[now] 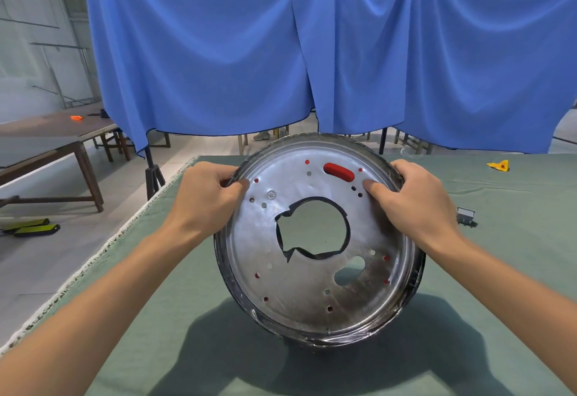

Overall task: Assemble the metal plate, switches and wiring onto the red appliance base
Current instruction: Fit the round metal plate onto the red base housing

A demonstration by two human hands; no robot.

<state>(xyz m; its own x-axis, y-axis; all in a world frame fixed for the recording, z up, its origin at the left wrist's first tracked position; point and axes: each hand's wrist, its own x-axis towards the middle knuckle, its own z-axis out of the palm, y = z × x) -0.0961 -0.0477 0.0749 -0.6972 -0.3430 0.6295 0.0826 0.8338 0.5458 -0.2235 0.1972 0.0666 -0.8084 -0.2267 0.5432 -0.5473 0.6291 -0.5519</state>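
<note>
The left hand grips the upper left rim of the round metal plate, thumb on its face. The plate stands tilted on the green table, red appliance base showing through its holes. The right hand grips the upper right rim the same way.

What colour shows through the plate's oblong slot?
Red, through the slot near the plate's top edge; head view.
</note>
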